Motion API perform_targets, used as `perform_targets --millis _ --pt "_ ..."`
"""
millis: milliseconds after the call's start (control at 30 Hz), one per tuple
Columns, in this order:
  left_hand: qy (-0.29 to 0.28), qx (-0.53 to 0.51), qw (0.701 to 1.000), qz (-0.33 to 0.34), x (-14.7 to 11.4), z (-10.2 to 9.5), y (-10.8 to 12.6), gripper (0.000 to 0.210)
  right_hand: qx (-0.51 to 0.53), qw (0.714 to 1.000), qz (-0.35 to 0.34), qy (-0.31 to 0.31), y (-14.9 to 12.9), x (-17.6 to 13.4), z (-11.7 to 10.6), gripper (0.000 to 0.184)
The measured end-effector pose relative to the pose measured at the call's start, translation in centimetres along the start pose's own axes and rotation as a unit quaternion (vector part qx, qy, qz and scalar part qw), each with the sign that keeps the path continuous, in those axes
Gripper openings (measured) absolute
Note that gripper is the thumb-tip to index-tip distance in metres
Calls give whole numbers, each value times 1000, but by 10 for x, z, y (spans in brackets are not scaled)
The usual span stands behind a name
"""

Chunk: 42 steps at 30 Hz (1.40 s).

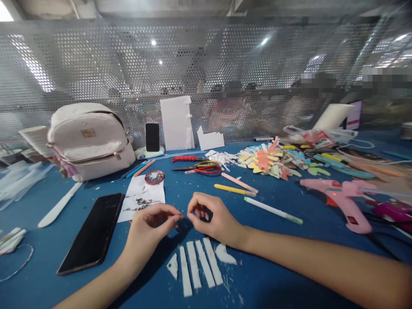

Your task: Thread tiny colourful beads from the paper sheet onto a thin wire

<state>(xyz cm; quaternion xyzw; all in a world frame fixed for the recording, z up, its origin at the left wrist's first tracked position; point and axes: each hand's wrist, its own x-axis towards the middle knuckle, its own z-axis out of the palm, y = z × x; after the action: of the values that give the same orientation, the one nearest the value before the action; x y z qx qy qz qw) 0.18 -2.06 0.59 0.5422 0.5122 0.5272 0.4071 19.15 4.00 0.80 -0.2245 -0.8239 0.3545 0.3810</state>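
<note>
Over the middle of the blue table (257,279), my left hand (151,223) and my right hand (219,219) face each other, fingertips almost meeting. Each has thumb and forefinger pinched; anything between them is too small to make out. Just below my hands lie several white strips (193,264) in a row, apparently foam or card. To their left is a small white pointed piece (173,266) with a dark dot, and to their right a white forked piece (225,254). Behind my left hand, a white paper (128,198) carries dark bits and a round red-rimmed dish (154,177).
A black phone (92,234) lies left of my left hand. Scissors (209,168), markers (273,210) and a heap of coloured scraps (264,159) lie beyond. A pink glue gun (349,199) with cords is right. A white backpack (90,141) stands back left.
</note>
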Motion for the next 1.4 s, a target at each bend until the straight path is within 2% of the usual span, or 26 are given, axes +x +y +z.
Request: perform_targets --millis 333,700,1067,1400 --pt "-23 -9 1000 1 -3 0 -1 3 -10 1000 4 -9 2 -1 1 8" --pt "-31 -24 999 11 -4 3 -1 2 -32 998 -38 -31 1 0 1 7" --pt "-24 8 999 24 -3 1 2 6 -71 994 -74 -37 -4 -2 1 9" --pt "-33 37 997 62 -5 0 -1 6 -75 994 -71 -28 -4 -2 3 9"
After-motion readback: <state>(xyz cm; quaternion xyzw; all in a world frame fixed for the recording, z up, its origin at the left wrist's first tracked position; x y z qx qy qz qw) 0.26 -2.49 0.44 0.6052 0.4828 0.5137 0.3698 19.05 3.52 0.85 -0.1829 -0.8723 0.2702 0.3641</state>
